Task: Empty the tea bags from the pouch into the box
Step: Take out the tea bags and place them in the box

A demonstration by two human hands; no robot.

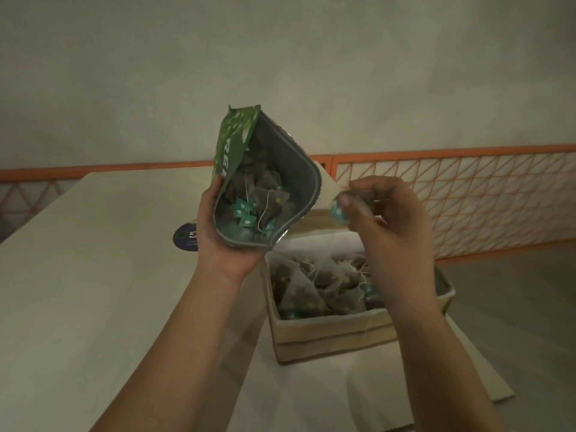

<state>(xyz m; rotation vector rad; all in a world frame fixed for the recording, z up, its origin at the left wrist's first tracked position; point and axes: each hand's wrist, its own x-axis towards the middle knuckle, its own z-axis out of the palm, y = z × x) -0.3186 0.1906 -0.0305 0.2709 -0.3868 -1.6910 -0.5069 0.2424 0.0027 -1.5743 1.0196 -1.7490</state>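
While the pale table [78, 291] spreads under us with an orange lattice rail [467, 194] behind, the box [327, 335] sits below our hands, heaped with tea bags [314, 285]. Our left hand [218, 232] grips the open green pouch [249, 182], hiding part of a dark round sticker [184, 239]. Our right hand [389, 219] pinches one tea bag [358, 199], mostly hidden by the fingers, above the box.

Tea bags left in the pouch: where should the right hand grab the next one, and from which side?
Probably by a teal paper tag or its string, reaching in through the pouch's open mouth, which faces the camera. The tags lie on top near the lower lip, while the left hand grips the pouch. The right hand must first drop its tea bag into the box.
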